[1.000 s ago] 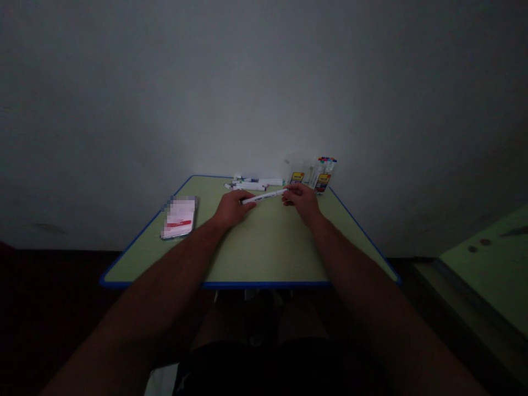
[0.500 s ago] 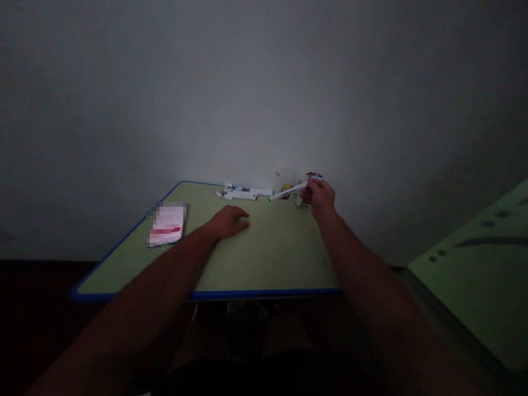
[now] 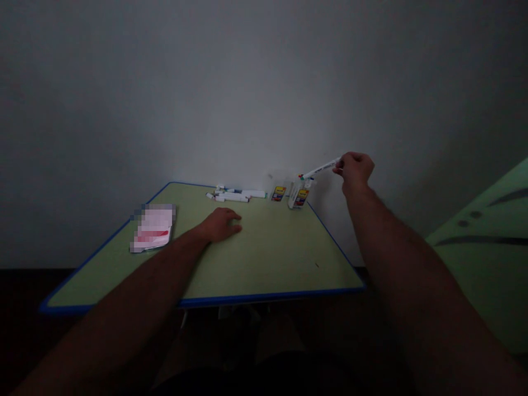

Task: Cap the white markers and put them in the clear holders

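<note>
Between the fingers of my right hand is a white marker, held by one end. Its other end slants down to the left, at the top of a clear marker box with a yellow and red label. Markers stand in that box with coloured ends up. Just left of it is a second clear box with a similar label. My left hand rests on the table with fingers apart, holding nothing. Beyond it, several white markers lie in a loose pile near the wall.
The table is light green with a blue edge and stands against a grey wall. A flat pink and white object, partly blurred out, lies at the left. A green panel rises at the right.
My right hand has moved right and up with the marker, uncovering the labelled box. The marker's lower end is now over that box's top. My left hand stays in place while the view shifts slightly.
</note>
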Available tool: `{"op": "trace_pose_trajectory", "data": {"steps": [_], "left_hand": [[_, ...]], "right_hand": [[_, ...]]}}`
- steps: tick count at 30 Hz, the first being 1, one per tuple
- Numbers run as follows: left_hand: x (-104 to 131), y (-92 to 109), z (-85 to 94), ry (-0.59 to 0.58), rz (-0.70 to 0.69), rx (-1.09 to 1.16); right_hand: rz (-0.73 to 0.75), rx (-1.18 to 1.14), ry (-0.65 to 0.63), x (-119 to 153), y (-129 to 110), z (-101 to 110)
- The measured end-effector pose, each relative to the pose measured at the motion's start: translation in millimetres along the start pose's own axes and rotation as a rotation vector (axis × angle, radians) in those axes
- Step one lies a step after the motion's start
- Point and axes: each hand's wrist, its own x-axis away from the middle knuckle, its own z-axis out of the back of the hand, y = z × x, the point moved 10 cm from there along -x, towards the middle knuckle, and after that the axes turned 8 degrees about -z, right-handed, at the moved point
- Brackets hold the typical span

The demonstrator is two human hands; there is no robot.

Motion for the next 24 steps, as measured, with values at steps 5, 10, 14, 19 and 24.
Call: {"op": "trace_pose_trajectory", "data": {"steps": [5,10,14,19,24], "left_hand": [[0,-1,-3.6,-0.04,0.006,-0.048],[1,3,-4.8,-0.093,0.016,-0.084],[2,4,-3.9,-0.093,0.036,-0.091],[2,0,-6.5,-0.081,0.03,-0.094],[2,-1,-7.6,-0.076,0.027,-0.084]], "right_hand": [[0.069,0.119,0.035,-14,-14,-5],[0.118,0.211,0.026,-22,-16,-17],[0.15,0.29,0.003,-26,-14,-28],[0.176,0.43,-0.027,-24,-9,-40],[0.204,0.537,-0.045,-26,-2,-52]]}}
